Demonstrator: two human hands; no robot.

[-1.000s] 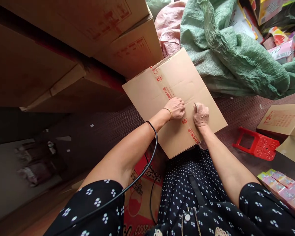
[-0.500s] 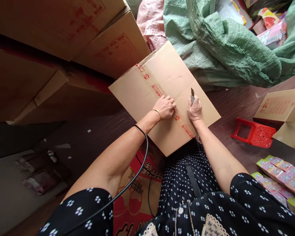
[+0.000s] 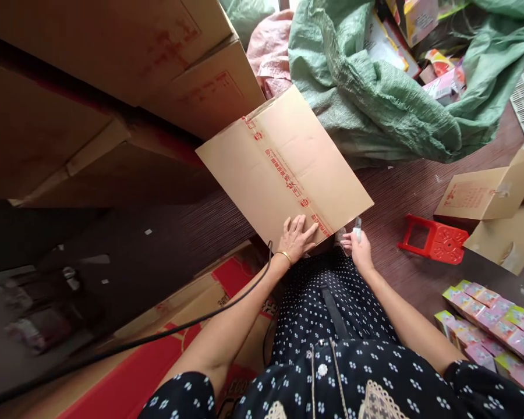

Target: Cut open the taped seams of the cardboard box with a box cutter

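Observation:
A brown cardboard box (image 3: 283,169) stands in front of me, a strip of red-printed tape running along its top seam. My left hand (image 3: 296,237) lies flat with fingers spread on the box's near edge. My right hand (image 3: 357,247) is just off the box's near right corner, closed on a small utility knife (image 3: 357,227) whose blade points up.
Stacked cardboard boxes (image 3: 113,87) rise on the left. A green woven sack (image 3: 375,99) and a pink sack (image 3: 268,49) lie behind the box. A red plastic stool (image 3: 434,238), more boxes (image 3: 484,195) and rows of small pink packages (image 3: 493,326) are on the right.
My right hand has drawn the knife back along the tape from the box's middle to its near corner. My left hand slid to the near edge and flattened out.

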